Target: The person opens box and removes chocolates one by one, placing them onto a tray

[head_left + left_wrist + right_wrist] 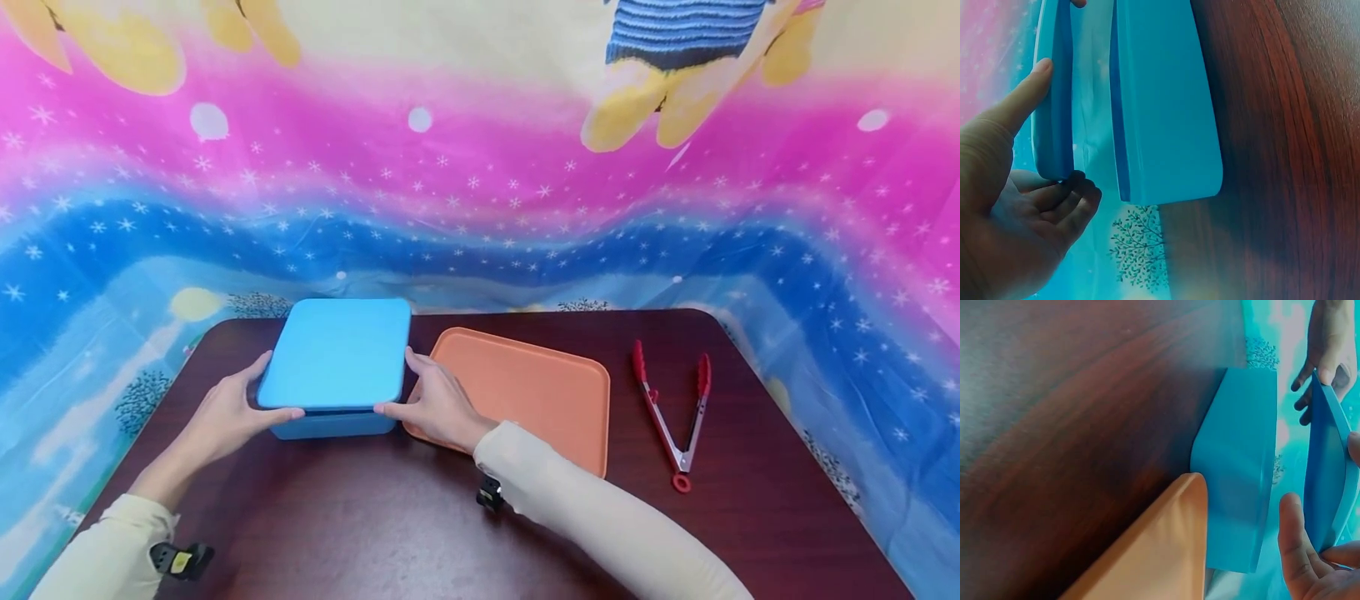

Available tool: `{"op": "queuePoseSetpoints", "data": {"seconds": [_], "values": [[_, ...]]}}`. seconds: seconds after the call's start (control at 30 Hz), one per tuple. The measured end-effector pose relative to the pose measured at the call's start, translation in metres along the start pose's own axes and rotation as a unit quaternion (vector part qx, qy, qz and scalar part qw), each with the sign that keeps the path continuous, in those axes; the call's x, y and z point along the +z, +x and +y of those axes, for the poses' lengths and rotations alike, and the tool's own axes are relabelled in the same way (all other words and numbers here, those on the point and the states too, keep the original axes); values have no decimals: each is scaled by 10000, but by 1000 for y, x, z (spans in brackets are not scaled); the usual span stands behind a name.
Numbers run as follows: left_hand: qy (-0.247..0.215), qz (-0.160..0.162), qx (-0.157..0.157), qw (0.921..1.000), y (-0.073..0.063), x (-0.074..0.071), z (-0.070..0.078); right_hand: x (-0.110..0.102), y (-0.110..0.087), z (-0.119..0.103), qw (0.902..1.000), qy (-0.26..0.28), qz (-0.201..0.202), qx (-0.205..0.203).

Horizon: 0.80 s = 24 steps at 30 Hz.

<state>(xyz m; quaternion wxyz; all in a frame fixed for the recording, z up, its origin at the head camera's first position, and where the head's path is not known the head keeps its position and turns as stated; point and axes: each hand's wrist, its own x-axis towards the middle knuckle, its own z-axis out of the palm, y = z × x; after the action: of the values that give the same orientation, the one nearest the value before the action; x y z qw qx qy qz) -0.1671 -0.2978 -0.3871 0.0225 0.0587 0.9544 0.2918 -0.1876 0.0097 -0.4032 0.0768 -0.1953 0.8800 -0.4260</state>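
A light blue square lid (337, 350) hovers a little above its blue box (333, 427) at the back left of the table. My left hand (232, 412) holds the lid's left side, thumb along the front edge. On the opposite side, my right hand (442, 404) grips the lid's right corner, its thumb also at the front. A gap between lid (1054, 125) and box (1169, 112) is plain in the left wrist view. The right wrist view has the lid (1325, 487) tilted and apart from the box (1235, 469). What the box contains is hidden.
An orange tray (525, 392) lies right of the box, close against it and partly under my right forearm. Red-and-silver tongs (682, 461) lie spread farther right. A patterned cloth (480, 192) hangs behind the dark wooden table (360, 517).
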Motion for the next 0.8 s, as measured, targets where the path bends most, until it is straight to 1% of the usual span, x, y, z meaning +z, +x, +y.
{"op": "queuePoseSetpoints", "data": {"seconds": [0.17, 0.33, 0.43, 0.57, 0.7, 0.8], "values": [[53, -97, 112, 9999, -6, -1, 5, -2, -12, 3, 9999, 142, -20, -42], [134, -212, 202, 9995, -10, -2, 9, -4, -20, 7, 9998, 173, -7, -54], [62, -250, 297, 9992, -12, -3, 10, -5, -25, 10, 9998, 166, 18, -113], [69, -335, 404, 9986, -17, -4, 11, -4, -32, 13, 9994, 290, -10, -160], [285, -464, 421, 9976, -23, -3, 12, -3, -41, 13, 9989, 433, -11, -203], [356, -525, 433, 9970, -29, -4, 12, -3, -49, 12, 9985, 504, -9, -236]]}}
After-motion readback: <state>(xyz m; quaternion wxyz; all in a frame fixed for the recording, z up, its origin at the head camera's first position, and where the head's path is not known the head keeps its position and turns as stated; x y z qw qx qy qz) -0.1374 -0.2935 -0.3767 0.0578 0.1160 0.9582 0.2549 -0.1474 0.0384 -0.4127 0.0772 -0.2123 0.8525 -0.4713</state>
